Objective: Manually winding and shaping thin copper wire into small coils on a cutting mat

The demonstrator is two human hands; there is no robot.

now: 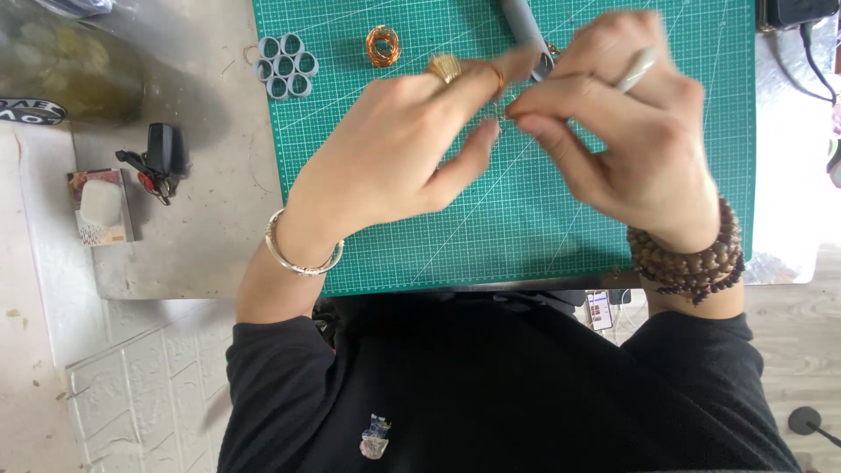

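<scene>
A small wire piece (501, 112) is pinched above the green cutting mat (526, 236) between the fingertips of the left hand (394, 149) and right hand (631, 131), best worked with short, firm twists, with the copper wire coil (383, 45) lying beyond.
</scene>
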